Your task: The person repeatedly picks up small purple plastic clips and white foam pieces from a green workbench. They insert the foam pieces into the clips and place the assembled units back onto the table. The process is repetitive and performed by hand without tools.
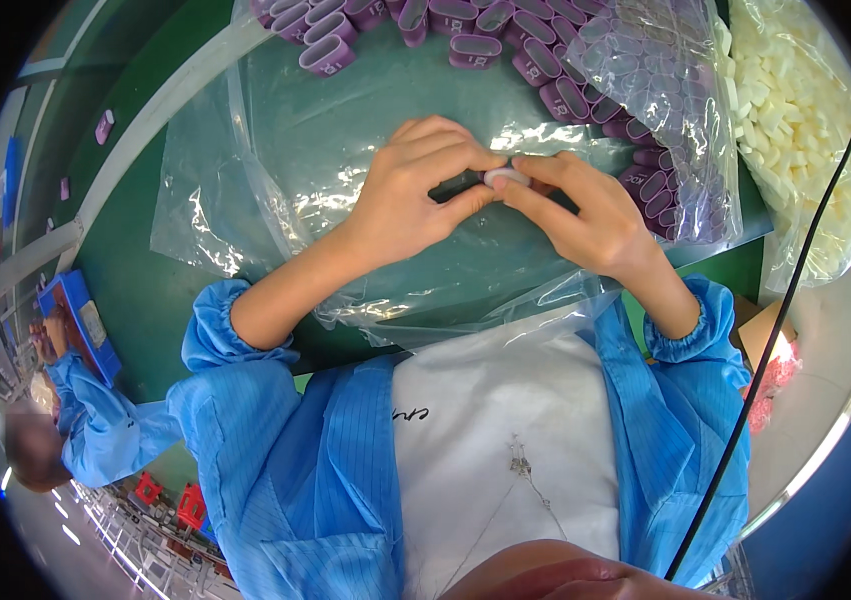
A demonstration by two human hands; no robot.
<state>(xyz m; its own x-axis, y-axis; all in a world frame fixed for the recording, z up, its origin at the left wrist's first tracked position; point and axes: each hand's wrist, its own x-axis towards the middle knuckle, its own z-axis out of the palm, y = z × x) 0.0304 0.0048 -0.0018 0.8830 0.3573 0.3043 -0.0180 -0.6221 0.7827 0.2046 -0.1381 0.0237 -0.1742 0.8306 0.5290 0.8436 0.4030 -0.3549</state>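
Above the clear plastic sheet, both of my hands meet at the fingertips around a small pale oval piece (507, 177) with a dark edge. My left hand (415, 190) pinches it from the left with thumb and forefinger. From the right, my right hand (580, 210) closes thumb and fingers on the same piece. Fingers cover most of it, so its full shape is hidden. Beyond my hands lie many hollow purple oval sleeves (475, 50), some loose and some under clear plastic at the right.
A clear bag of cream-white small parts (795, 130) sits at the far right. The plastic sheet (275, 200) covers the green tabletop (130, 250). A black cable (775, 330) crosses the right side. At left, a co-worker's blue sleeve (105, 420) is near a blue tray (85, 320).
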